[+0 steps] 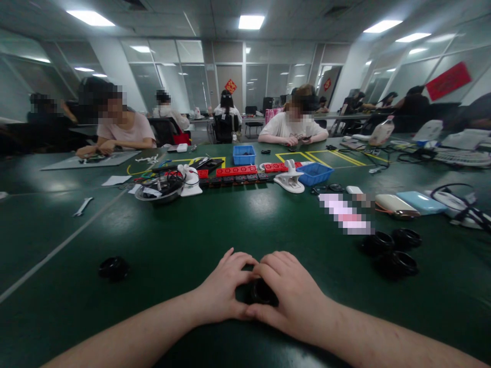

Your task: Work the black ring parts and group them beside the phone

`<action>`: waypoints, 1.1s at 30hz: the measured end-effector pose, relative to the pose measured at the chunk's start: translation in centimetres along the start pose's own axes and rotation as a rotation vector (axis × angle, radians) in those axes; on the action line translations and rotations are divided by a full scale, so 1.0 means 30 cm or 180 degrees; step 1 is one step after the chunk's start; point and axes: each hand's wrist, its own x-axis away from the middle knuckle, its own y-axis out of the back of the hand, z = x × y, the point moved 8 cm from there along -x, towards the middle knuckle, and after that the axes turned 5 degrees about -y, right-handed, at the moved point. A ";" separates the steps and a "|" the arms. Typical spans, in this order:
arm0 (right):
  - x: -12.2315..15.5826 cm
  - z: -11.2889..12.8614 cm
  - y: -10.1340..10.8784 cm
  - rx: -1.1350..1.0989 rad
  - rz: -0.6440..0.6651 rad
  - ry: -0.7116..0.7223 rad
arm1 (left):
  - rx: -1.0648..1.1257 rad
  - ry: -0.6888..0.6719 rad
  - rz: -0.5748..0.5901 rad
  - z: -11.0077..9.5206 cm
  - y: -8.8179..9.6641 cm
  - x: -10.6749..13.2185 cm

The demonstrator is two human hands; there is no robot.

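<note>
On the green table, close to me, a black ring-shaped part (263, 292) lies between my hands. My right hand (293, 291) curls over its right side, fingers at the far edge and thumb at the near edge. From the left, my left hand (224, 286) is curved around the same part, with its fingertips and thumb meeting those of the right. A dark gap shows between the left palm and the part. Fingers partly hide the part. A similar black part (114, 268) sits alone to the left. Several more black parts (397, 265) stand grouped at the right.
Across the table's middle run red and black power strips (236, 171), a bowl of cables (159, 191), a white clip (290, 179) and blue bins (315, 174). A wrench (83, 206) lies left. Phone-sized cases (421, 202) lie right. Two people sit opposite.
</note>
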 end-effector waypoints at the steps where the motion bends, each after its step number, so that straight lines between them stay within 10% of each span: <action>1: 0.000 0.000 -0.009 0.0029 0.0083 0.0006 | 0.0003 -0.0010 -0.0013 0.001 -0.001 0.000; 15: 0.034 0.096 -0.043 -0.0245 0.0734 0.1279 | -0.0042 0.0047 -0.0048 -0.014 0.010 0.000; 27: 0.009 0.006 -0.011 -0.0012 0.0028 0.0039 | -0.0036 0.0014 -0.0066 -0.004 0.005 0.001; 33: 0.012 0.051 -0.031 -0.0253 0.0306 0.0693 | -0.0007 0.0066 -0.0046 -0.015 0.010 0.001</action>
